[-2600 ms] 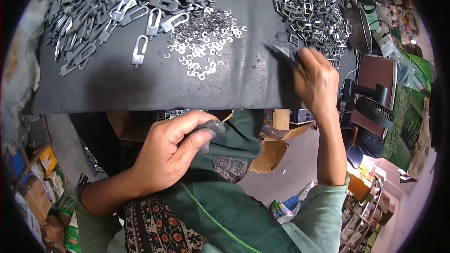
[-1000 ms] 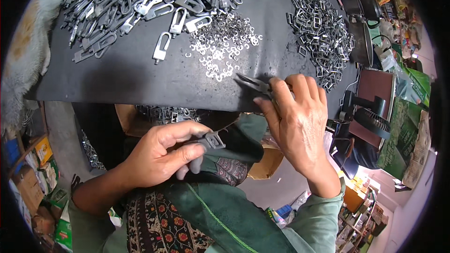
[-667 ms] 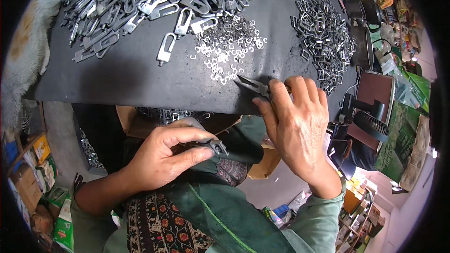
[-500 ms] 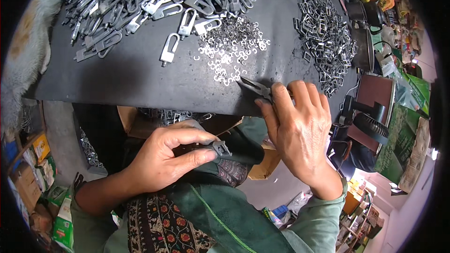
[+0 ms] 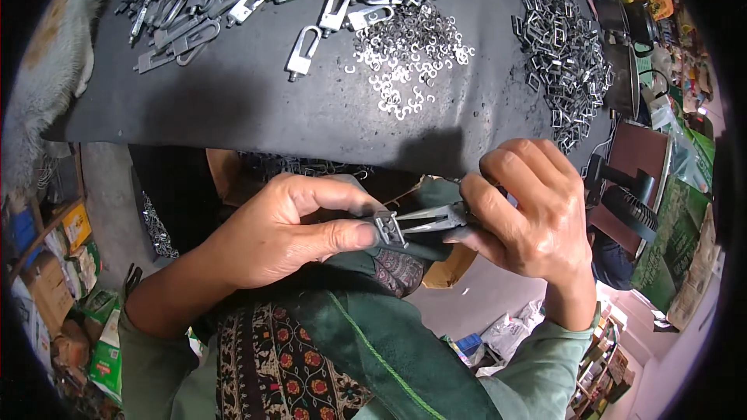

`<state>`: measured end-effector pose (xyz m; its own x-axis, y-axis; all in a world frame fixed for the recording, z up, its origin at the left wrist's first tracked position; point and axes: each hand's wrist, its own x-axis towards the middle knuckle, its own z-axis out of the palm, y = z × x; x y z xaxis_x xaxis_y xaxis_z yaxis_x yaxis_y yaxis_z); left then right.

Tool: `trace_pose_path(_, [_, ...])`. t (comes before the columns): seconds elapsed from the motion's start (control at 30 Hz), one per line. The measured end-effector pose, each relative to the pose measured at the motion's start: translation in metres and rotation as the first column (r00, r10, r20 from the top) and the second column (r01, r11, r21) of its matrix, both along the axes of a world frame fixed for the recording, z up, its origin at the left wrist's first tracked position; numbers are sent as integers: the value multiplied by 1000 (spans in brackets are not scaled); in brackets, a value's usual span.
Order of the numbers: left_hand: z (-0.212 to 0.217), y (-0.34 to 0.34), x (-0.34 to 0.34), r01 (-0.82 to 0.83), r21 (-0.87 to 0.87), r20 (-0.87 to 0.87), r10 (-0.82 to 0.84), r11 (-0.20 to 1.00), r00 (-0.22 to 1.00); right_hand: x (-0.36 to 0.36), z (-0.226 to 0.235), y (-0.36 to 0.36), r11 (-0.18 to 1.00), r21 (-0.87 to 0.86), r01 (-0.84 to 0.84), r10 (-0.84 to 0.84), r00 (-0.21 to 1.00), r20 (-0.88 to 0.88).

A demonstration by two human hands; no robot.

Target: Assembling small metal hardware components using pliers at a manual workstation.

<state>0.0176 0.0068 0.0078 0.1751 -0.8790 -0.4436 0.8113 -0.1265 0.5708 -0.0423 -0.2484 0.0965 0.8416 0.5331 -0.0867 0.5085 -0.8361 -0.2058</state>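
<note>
My left hand (image 5: 299, 222) pinches a small grey metal fitting (image 5: 391, 229) between thumb and fingers. Its slotted end faces right; the rest is hidden in the hand. A pair of needle-nose pliers (image 5: 436, 219) is gripped in my right hand (image 5: 537, 206). The jaw tips meet the fitting's slotted end, and whether a clip sits between them is too small to tell. Both hands are in front of the dark table's near edge, above my lap. Small silvery C-shaped clips (image 5: 408, 54) lie scattered on the table beyond them.
Looped metal fittings (image 5: 303, 54) are heaped at the table's (image 5: 257, 113) far left. Rectangular metal rings (image 5: 564, 54) form another pile at right. A black fan (image 5: 630, 202) stands beyond my right hand. White-and-orange fur (image 5: 58, 54) borders the left edge. An open carton (image 5: 226, 175) sits under the table.
My right hand has brought the pliers from the clips back to the fitting in my left hand. The left hand has turned the fitting slightly, and the view has shifted.
</note>
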Motion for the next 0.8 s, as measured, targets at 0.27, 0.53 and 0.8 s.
trace_pose_path(0.27, [2,-5,-3,-71,-37,38,73,997,997,3,-6,0,1000,26,-17,16,1000,21])
trace_pose_path(0.53, [-5,1,-11,-109,-10,382,105,994,918,-12,-11,8,998,28,56,-55,998,-39])
trace_pose_path(0.8, [29,6,16,-351,107,987,-143,930,-76,-36,-29,29,981,90,170,-170,985,-11])
